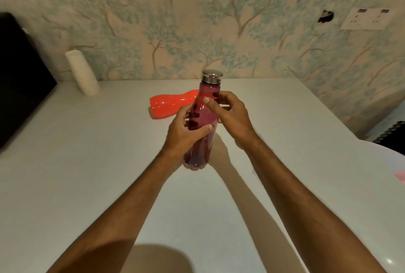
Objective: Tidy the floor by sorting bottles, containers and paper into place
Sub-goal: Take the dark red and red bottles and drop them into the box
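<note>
A dark pink see-through bottle (205,106) with a shiny metal cap stands upright at the middle of the white table (87,163). My left hand (186,130) wraps around its lower body from the left. My right hand (230,117) grips its upper body from the right, thumb across the front. Behind it, an orange-red bottle (173,104) lies on its side on the table, its neck hidden by the pink bottle.
A white stack of cups (82,73) stands at the table's back left, next to a dark object (19,75). Tree-patterned wallpaper runs behind the table, with a wall socket plate (368,18) at the upper right. A black crate-like thing (392,132) sits at the right edge.
</note>
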